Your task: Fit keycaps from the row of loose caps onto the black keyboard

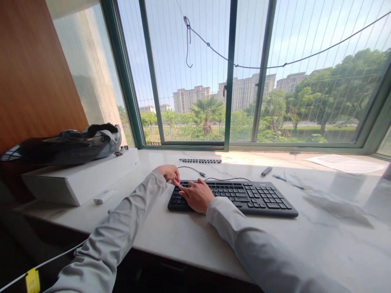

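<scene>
A black keyboard (269, 197) lies on the white marble-patterned counter. At its upper left corner is my left hand (169, 173), reaching down with thumb and fingertips pinched together. Whatever is between those fingertips, if anything, is too small to make out. My right hand (198, 196) rests across the left part of the keys, its fingers stretched toward the left and their tips close to my left fingertips. It covers several keys. Behind the keyboard runs a thin black cable (193, 169) with a small plug at its end.
A dark row of small pieces (200, 161) lies near the window. Right of it are a small dark device (266, 171), a slim pen-like tool (279, 178), clear plastic bags (336, 205) and a paper sheet (345, 162). A white box (76, 179) stands left, beside a small white object (104, 196).
</scene>
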`<state>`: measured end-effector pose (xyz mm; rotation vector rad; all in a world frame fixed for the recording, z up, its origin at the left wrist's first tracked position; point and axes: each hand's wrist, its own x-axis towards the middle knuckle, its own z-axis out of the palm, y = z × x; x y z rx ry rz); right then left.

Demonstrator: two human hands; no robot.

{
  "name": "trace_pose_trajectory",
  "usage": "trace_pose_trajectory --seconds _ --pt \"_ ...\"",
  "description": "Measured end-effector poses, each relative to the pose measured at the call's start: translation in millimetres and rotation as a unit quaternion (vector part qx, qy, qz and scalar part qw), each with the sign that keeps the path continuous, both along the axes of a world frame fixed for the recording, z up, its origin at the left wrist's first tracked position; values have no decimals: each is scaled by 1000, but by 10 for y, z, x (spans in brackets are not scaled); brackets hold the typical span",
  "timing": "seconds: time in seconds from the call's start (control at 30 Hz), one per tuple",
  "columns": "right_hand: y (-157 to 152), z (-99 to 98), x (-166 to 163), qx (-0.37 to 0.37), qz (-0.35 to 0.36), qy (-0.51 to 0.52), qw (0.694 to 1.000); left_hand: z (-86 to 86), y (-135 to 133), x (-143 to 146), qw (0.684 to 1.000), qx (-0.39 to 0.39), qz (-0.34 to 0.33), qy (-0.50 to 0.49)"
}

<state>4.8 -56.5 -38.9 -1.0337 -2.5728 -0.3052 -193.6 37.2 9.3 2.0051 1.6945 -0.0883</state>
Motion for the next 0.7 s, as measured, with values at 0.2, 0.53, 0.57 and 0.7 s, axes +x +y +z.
trace_pose_trajectory --seconds 0.2,0.53,0.57,0.7 --pt "2 -3 -8 -3 -2 -1 1000 -5 25 -11 1000 0 -7 8" --pt "15 -16 -10 -6 -5 4 1000 5 4 -26 999 -8 -31 -2" --pt "14 -14 -9 -8 -5 4 1000 4 -8 -21 1000 -4 -27 0" --pt "7 -18 -3 -1 -3 4 1000 15 -64 7 1000 7 -16 14"
